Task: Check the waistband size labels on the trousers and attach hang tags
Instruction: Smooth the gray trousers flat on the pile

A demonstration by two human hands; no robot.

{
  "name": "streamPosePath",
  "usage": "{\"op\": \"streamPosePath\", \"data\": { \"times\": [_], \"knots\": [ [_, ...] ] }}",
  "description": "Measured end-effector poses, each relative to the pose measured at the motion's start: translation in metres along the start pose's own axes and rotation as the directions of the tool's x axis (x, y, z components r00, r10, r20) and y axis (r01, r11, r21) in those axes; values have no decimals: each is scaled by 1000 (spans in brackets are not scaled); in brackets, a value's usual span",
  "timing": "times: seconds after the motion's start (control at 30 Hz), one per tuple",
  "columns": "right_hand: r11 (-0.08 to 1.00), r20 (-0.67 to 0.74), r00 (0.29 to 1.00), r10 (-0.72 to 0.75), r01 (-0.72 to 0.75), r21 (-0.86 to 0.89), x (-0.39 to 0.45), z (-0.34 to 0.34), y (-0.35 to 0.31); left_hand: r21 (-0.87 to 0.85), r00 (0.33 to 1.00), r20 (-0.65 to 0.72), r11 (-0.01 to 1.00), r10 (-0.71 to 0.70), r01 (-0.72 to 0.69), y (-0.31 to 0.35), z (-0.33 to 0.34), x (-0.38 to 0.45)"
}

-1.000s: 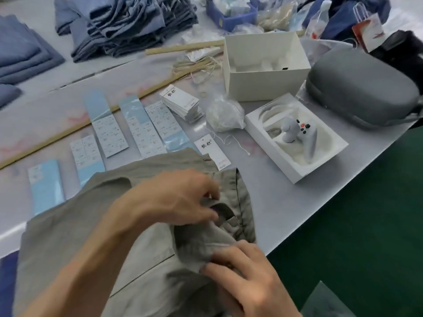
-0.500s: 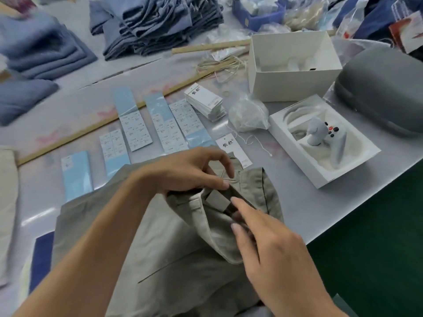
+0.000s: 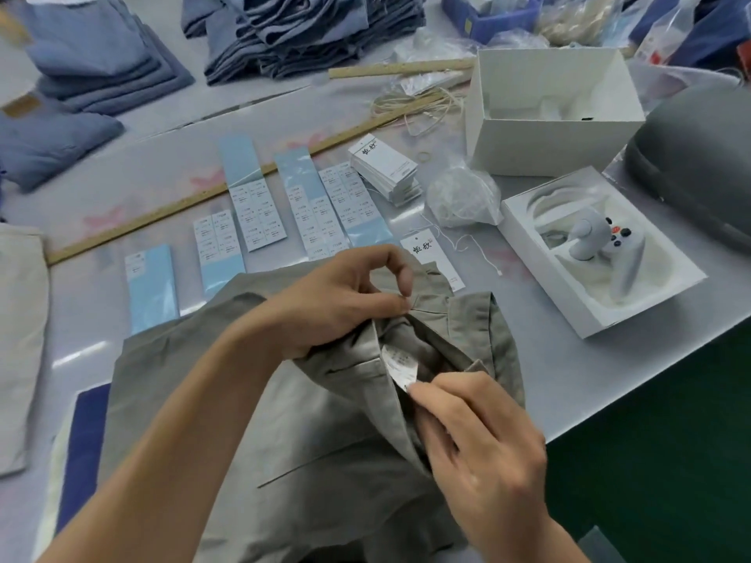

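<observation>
Here, grey table (image 3: 528,400) under khaki trousers (image 3: 325,420), left hand (image 3: 337,306) gripping waistband, right hand (image 3: 479,444) perhaps pinching label (image 3: 400,365).

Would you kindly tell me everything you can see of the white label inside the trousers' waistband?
The white label is a small, thin tag, seemingly fabric, with faint print too blurred to read. It hangs inside the opened waistband of the olive-grey trousers. The right hand pinches its lower corner, pulling it out; the left hand holds the waistband open above it.

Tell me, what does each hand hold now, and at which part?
The left hand pinches the waistband edge of the khaki trousers. The right hand pinches the lower end of the white size label inside the waistband.
</observation>
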State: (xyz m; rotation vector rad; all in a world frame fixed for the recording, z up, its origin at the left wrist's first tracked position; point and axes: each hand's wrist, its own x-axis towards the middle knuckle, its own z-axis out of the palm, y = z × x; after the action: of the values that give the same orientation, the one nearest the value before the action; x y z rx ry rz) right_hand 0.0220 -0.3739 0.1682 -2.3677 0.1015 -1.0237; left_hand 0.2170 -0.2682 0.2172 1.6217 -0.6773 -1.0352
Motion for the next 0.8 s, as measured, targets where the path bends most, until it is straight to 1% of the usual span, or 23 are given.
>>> {"op": "streamPosePath", "data": {
  "times": [0.07, 0.13, 0.23, 0.33, 0.4, 0.43, 0.5, 0.53, 0.57, 0.6, 0.63, 0.67, 0.7, 0.73, 0.77, 0.8],
  "knots": [
    [998, 9, 1000, -19, 19, 54, -5, 2, -1, -107, 1000, -8, 994, -4, 3, -4, 0, -4],
    [996, 4, 999, -47, 47, 76, -8, 3, -2, -179, 1000, -6, 984, 5, -6, -6, -1, -9],
    [994, -7, 998, -70, 70, 85, -6, 6, -2, -237, 1000, -9, 971, 19, -20, -8, 0, -15],
    [995, -15, 998, -61, 62, 77, -4, 6, -3, -272, 1000, -17, 962, 16, -20, -10, 0, -17],
    [997, -5, 999, -34, 35, 65, -1, 4, -2, -261, 1000, -29, 965, 1, -9, -9, 1, -17],
    [997, -11, 1000, -4, 5, 79, 1, 1, -6, -225, 999, -54, 974, 10, -21, -8, 3, -17],
    [990, -82, 993, 83, -73, 119, 7, -9, -17, -87, 982, -167, 991, 90, -106, -2, 7, -15],
    [983, -118, 987, 107, -88, 161, 13, -16, -27, -10, 949, -262, 983, 177, -186, 3, 6, -14],
    [978, -157, 983, 94, -62, 201, 21, -20, -30, 54, 888, -368, 960, 275, -275, 8, 0, -14],
    [981, -151, 988, 39, -10, 193, 26, -25, -33, 91, 807, -473, 930, 354, -355, 13, -8, -14],
    [991, -113, 992, -58, 72, 115, 32, -27, -36, 104, 718, -571, 902, 399, -419, 19, -20, -17],
    [989, -9, 989, -146, 146, 8, 38, -26, -36, 112, 631, -657, 880, 414, -461, 24, -35, -21],
    [978, 117, 975, -191, 200, -66, 39, -23, -37, 123, 550, -727, 867, 410, -483, 27, -51, -26],
    [976, 207, 958, -199, 212, -42, 40, -20, -41, 134, 484, -780, 861, 397, -490, 29, -67, -33],
    [969, 309, 922, -235, 246, 2, 42, -17, -43, 148, 432, -814, 858, 388, -492, 29, -81, -42],
    [947, 353, 886, -301, 320, 3, 44, -13, -39, 163, 390, -837, 856, 384, -491, 27, -94, -50]
  ]
}}
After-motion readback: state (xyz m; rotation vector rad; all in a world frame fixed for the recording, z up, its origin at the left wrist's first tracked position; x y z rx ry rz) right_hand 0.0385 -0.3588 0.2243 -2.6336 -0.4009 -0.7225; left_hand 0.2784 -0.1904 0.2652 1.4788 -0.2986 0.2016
